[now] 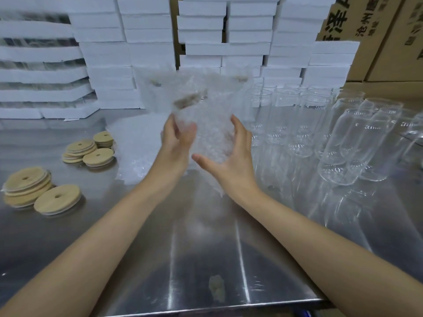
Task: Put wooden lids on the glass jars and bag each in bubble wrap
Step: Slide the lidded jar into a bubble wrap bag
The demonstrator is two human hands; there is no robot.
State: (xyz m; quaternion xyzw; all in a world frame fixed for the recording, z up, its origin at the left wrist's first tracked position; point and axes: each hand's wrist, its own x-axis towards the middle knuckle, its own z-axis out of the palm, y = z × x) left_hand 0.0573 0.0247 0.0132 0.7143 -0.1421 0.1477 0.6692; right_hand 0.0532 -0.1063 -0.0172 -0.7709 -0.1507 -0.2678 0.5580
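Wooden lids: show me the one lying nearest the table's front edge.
The single lid beside the near-left stack, its centre hole visible. The stack and the other group of lids sit farther back.

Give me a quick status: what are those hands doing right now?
Left hand grips bubble-wrapped jar, wooden lid on. Right hand cups its side. Held above steel table. Nothing in the way.
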